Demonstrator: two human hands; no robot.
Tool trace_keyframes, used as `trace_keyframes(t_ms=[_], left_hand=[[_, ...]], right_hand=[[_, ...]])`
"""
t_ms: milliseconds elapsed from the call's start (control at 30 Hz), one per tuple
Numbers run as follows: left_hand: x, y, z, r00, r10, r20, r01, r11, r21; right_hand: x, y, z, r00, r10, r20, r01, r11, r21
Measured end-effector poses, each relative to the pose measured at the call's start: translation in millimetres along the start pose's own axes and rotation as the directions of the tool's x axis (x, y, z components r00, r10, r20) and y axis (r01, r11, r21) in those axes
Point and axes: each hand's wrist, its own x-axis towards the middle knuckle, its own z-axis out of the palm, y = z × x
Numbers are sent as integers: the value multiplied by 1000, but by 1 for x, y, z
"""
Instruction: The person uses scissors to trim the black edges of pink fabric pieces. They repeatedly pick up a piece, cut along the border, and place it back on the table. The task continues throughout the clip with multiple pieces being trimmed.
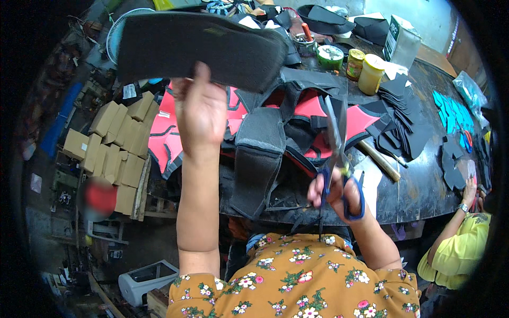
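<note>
My left hand (200, 108) is raised and grips a long black padded fabric piece (196, 47) by its lower edge, holding it up in front of me. My right hand (334, 191) holds blue-handled scissors (336, 153) with the blades pointing up and away, fingers through the loops. Below both hands lies a pile of red and black padded pieces (265, 132) on the dark worktable (413, 185), with a black strap panel hanging over the near edge.
Stacks of cut black shapes (397, 111) and blue pieces (450, 111) lie to the right. Jars (369, 73), a tin (331, 55) and a box (400, 40) stand at the back. Cardboard boxes (114, 148) are stacked on the left. A person in yellow (458, 249) sits at right.
</note>
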Motion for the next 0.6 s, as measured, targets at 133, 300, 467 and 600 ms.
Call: trace_keyframes(t_ms=[133, 300, 467, 600], left_hand=[[-55, -7, 15, 689, -348, 636, -338, 622, 707], [-109, -14, 8, 859, -208, 468, -343, 443, 828], [-149, -7, -3, 818, -547, 178, 506, 831, 230], [-164, -27, 10, 709, -705, -8, 702, 705, 103]], right_hand=[[24, -5, -11, 964, -80, -255, 112, 987, 113], [28, -11, -10, 903, -41, -429, 7, 997, -79], [32, -10, -2, 870, -204, -450, 111, 968, -226], [32, -12, 5, 890, -217, -402, 23, 900, -434]])
